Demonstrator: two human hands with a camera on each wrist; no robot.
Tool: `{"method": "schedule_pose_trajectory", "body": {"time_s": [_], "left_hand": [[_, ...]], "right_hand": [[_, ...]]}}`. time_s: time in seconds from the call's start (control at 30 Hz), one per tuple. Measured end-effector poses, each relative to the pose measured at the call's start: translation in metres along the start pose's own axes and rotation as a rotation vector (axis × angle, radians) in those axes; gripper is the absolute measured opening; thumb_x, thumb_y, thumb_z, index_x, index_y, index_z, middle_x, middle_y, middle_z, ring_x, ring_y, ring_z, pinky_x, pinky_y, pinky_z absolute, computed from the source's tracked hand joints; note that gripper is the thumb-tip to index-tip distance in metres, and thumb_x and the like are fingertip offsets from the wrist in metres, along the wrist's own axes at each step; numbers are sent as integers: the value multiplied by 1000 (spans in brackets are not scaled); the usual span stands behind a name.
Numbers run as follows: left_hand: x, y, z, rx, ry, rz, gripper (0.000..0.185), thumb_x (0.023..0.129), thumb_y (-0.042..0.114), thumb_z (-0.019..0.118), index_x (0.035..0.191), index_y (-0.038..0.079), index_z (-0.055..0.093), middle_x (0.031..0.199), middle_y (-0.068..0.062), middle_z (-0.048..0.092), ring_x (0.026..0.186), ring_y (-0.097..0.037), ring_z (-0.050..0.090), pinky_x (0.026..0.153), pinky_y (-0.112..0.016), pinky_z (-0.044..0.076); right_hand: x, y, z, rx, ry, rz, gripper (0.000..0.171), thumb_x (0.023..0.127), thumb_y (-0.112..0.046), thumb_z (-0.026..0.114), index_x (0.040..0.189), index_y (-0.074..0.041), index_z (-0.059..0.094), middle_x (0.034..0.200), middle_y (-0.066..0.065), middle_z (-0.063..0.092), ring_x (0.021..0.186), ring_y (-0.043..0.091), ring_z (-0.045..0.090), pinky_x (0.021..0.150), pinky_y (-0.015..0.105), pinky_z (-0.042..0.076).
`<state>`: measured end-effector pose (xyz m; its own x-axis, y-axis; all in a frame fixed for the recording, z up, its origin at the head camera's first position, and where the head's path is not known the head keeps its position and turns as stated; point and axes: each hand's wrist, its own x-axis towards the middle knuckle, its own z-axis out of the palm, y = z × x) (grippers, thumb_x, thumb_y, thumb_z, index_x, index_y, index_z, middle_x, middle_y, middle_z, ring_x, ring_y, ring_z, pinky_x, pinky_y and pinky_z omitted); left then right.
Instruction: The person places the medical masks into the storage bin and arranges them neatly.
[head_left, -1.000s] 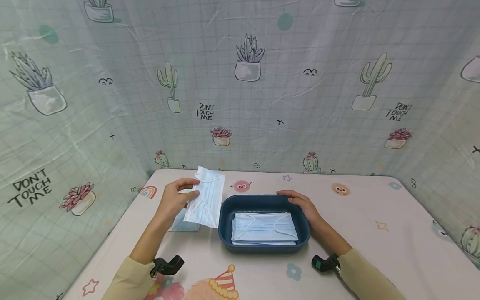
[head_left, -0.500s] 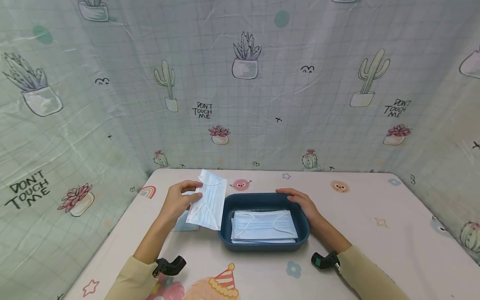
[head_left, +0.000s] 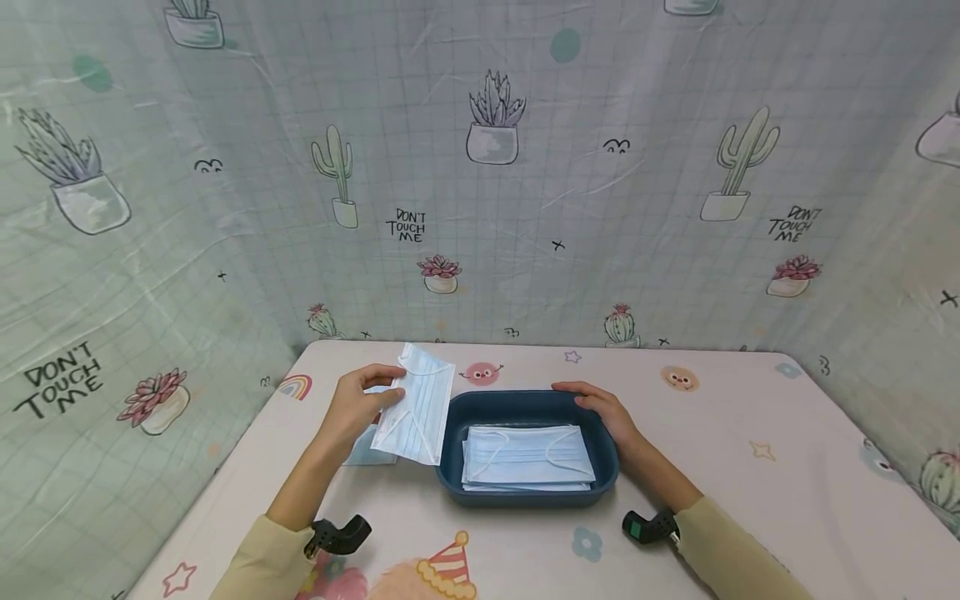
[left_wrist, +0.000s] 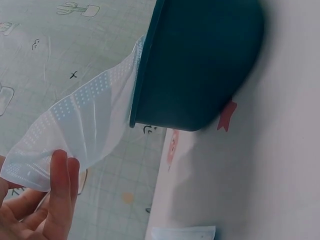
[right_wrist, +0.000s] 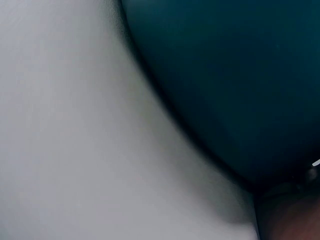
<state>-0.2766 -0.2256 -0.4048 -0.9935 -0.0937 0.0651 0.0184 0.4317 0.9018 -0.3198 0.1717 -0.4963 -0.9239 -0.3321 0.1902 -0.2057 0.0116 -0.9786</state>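
Little has moved: left hand still pinches a mask at the tray's nine o'clock; right hand, fingers relaxed, steadies the rim. Lift the mask clear of the rim before lowering it flat.

Face mask pinched by left hand, blue tray of stacked masks steadied by right hand, on patterned table

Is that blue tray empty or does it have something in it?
Not empty: the blue tray holds a flat stack of face masks, pale blue with white ear loops.
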Motion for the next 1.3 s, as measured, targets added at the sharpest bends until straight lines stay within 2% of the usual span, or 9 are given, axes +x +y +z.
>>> {"method": "schedule_pose_trajectory", "body": {"time_s": [0.1,0.37,1.03,1.3], "left_hand": [[1,-1,0,-4,-6,1,33,95,11,69,129,11,70,127,-16,65,96,-22,56,61,-25,47],[1,-2,1,-18,-21,1,34,96,13,69,130,11,70,127,-16,66,95,-21,58,63,-24,49],[1,-2,1,-38,-37,3,33,97,13,69,130,11,69,125,-16,66,93,-22,61,65,-23,52],[-1,0,2,-27,-33,10,33,97,13,68,130,12,69,125,-15,66,95,-21,60,66,-24,50]], "right_hand": [[-1,0,1,6,-4,5,45,105,-8,37,144,3,56,155,21,51,130,-5,54,105,11,43],[-2,0,1,11,-13,11,45,106,-9,35,145,2,55,157,22,48,131,-3,54,105,12,44],[-1,0,1,11,-2,20,45,105,-10,38,144,2,56,154,17,53,129,-4,55,105,12,45],[-1,0,1,-1,-1,24,45,106,-10,36,144,1,57,156,19,51,130,-4,54,105,12,44]]}}
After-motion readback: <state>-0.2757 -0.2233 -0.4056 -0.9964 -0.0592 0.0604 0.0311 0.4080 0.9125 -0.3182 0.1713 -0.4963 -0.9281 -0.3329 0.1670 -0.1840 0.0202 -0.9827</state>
